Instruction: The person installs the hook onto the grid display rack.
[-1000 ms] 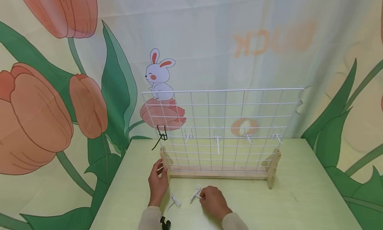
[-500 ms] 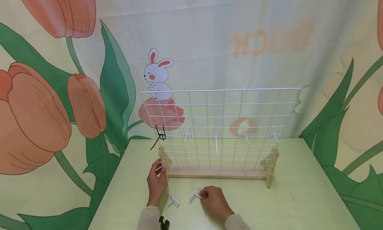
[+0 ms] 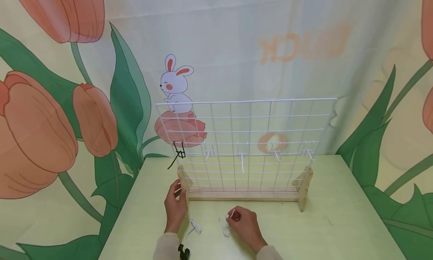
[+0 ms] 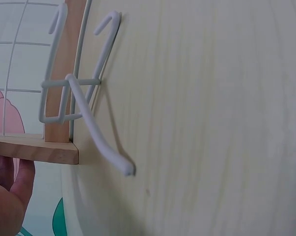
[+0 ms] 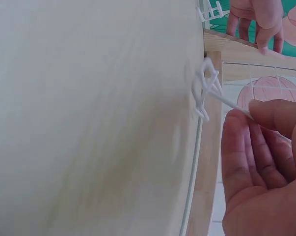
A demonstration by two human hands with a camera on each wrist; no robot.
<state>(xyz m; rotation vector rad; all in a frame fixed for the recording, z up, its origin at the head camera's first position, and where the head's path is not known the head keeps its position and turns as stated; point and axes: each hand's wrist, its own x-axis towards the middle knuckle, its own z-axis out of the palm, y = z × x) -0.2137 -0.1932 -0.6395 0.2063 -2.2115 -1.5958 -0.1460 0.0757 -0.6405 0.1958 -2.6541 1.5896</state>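
My right hand (image 3: 246, 224) pinches the straight prong of a white wire hook (image 5: 206, 86) between thumb and fingertip; the hook's frame points away from the fingers, close over the table. At the left end of a wooden stand (image 3: 243, 196), my left hand (image 3: 176, 206) rests its fingertips on the outer side of the end piece. A second white hook (image 3: 195, 227) lies on the table between the hands, large in the left wrist view. The stand bears a white wire grid (image 3: 241, 131). On it hang a black hook (image 3: 180, 154) at the left and several white hooks (image 3: 241, 156).
The pale wood-grain table (image 3: 338, 192) spreads out around the stand. Behind it hangs a curtain (image 3: 233, 53) printed with tulips and a rabbit. A small black and yellow-green thing (image 3: 184, 251) shows by the left sleeve.
My right hand has lifted a little and turned the pinched hook, whose frame now stands more upright in the head view. The left hand stays at the stand; the head view has shifted slightly.
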